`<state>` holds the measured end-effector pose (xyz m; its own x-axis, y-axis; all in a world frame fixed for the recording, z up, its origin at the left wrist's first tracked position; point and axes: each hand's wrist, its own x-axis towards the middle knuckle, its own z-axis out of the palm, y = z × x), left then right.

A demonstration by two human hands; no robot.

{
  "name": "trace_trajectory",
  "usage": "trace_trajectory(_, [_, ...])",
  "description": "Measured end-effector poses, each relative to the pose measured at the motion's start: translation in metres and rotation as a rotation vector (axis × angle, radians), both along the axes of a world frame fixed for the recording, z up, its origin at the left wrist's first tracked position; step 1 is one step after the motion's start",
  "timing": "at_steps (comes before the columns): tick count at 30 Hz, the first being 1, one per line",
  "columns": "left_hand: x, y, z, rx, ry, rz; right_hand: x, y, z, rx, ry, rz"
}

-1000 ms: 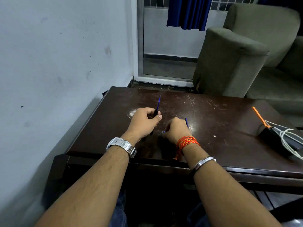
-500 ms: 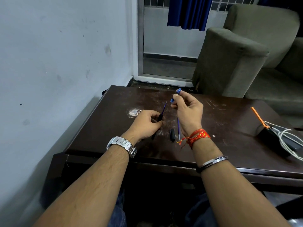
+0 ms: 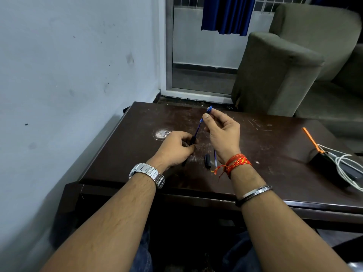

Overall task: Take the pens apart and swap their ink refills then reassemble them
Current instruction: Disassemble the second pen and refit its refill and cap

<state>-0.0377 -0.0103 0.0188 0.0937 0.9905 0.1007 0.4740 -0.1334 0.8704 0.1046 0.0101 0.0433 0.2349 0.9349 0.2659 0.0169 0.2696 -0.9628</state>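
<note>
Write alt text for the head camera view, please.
Over a dark table, the left hand holds a pen part and the right hand pinches a small blue piece. A black part lies between the wrists.

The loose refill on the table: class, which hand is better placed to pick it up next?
Probably the right hand. The refill lies just beside its wrist, and its grip holds only a small blue piece; the left hand is gripping the pen.

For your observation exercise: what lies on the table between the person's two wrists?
In the head view, a short black pen piece and a thin blue refill lie side by side on the dark table, nearer the right hand's wrist.
</note>
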Motion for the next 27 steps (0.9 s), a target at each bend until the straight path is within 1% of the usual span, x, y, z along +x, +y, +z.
trace_trajectory(8, [-0.0010,0.0013,-0.0017,0.002,-0.010,-0.004,-0.0021,-0.0013,-0.0005,-0.003,-0.040,0.028])
trace_trajectory(14, [-0.0008,0.0014,-0.0018,0.013,-0.020,0.008,-0.0006,-0.0005,0.0007,0.033,-0.008,0.019])
trace_trajectory(17, [-0.0005,0.0014,-0.0010,0.034,-0.042,0.016,0.0003,-0.0024,-0.0006,0.009,-0.053,0.076])
trace_trajectory(20, [-0.0004,0.0016,-0.0014,0.057,-0.049,0.021,-0.0007,-0.0052,-0.0024,-0.061,-0.124,0.179])
trace_trajectory(27, [-0.0018,0.0017,-0.0013,0.067,-0.108,0.026,-0.0012,-0.0072,-0.0009,-0.122,-0.103,0.234])
